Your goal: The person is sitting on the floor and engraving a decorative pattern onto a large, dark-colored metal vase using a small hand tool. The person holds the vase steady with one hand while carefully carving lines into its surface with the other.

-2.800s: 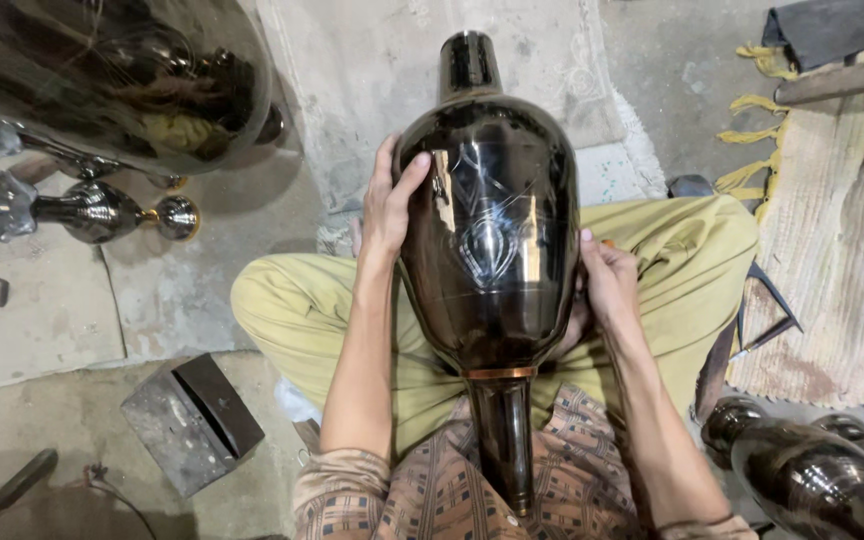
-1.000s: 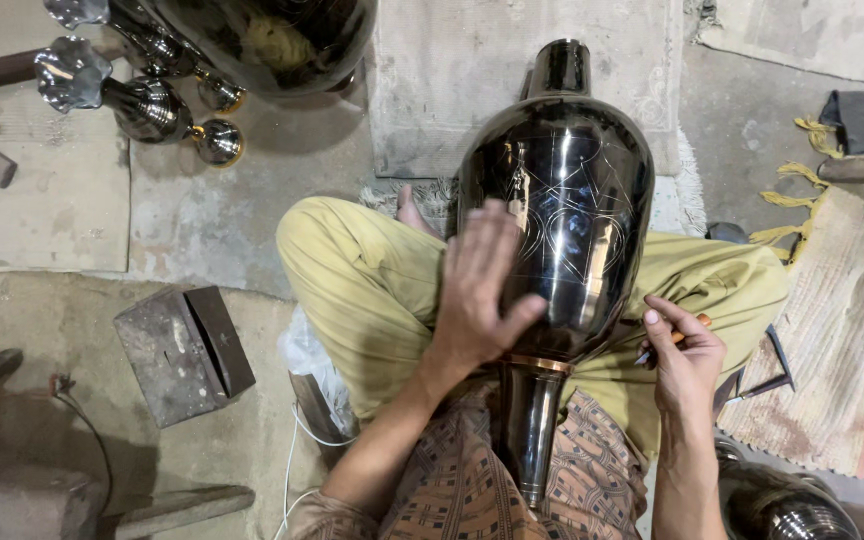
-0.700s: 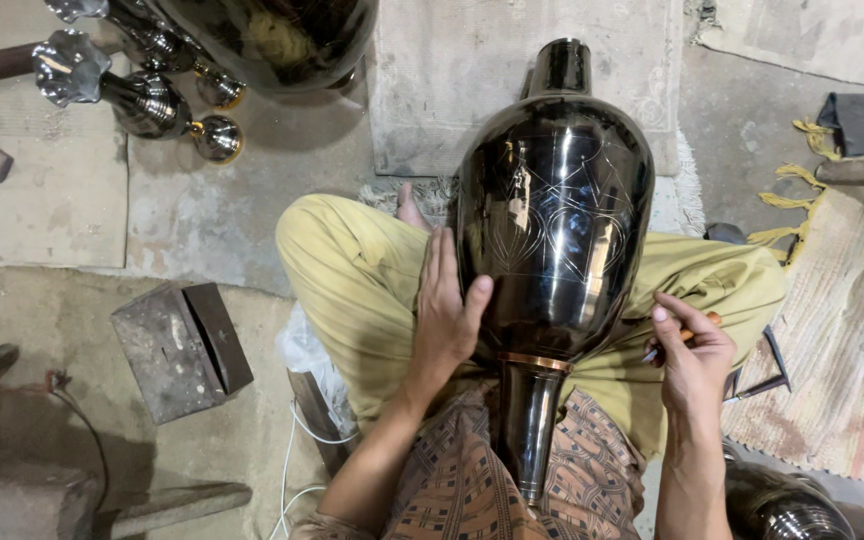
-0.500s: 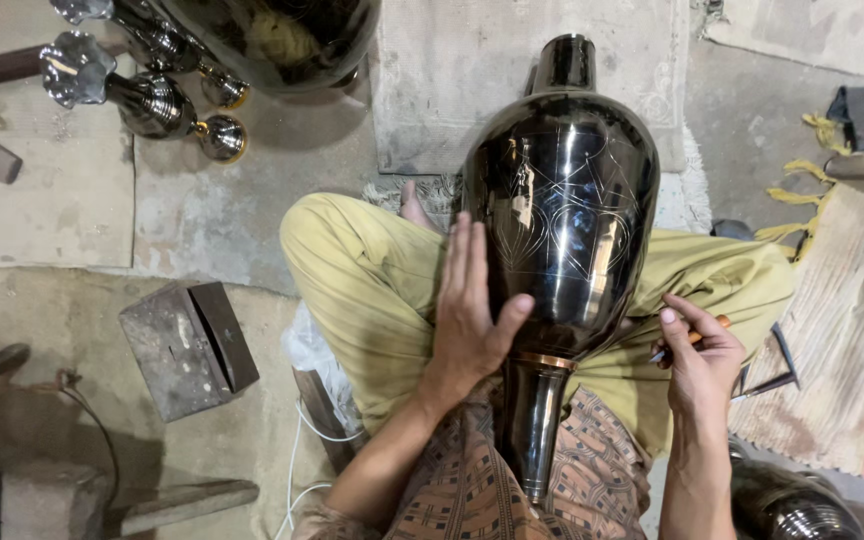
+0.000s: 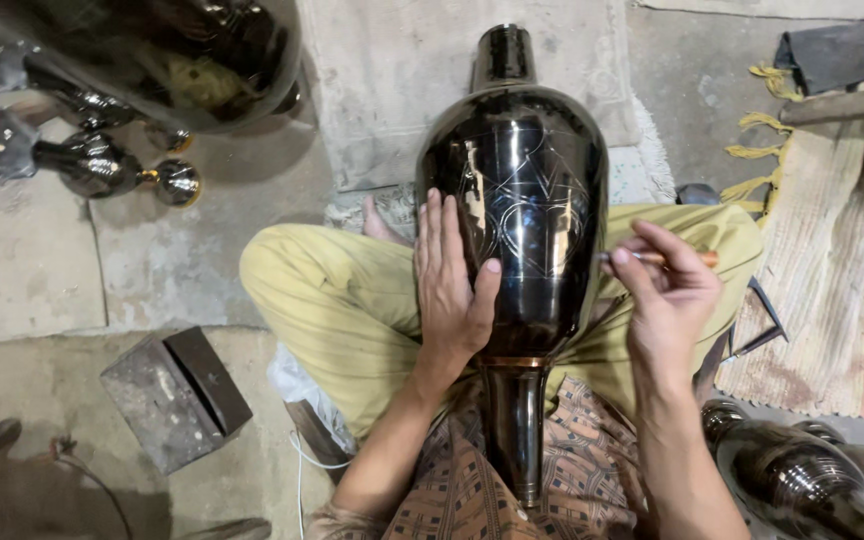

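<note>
A large glossy black metal vase (image 5: 522, 200) with fine engraved lines lies across my lap, its neck toward my body and its foot pointing away. My left hand (image 5: 452, 285) lies flat on the vase's left flank, fingers spread, steadying it. My right hand (image 5: 667, 290) pinches a thin engraving tool with an orange-brown handle (image 5: 657, 258). The tool's metal tip touches the right side of the vase. I sit cross-legged in yellow-green trousers (image 5: 337, 300).
Another big black vessel (image 5: 152, 50) and smaller shiny black pieces (image 5: 82, 160) lie at the upper left. A dark metal block (image 5: 177, 395) rests on the floor at the lower left. A woven mat (image 5: 832, 260) is at the right, with another black vessel (image 5: 812, 480) at the lower right.
Both hands gripped the vase's sides at first. My left hand then shifted onto the left flank. My right hand, holding the tool, moved from beside the vase until the tip reached its surface.
</note>
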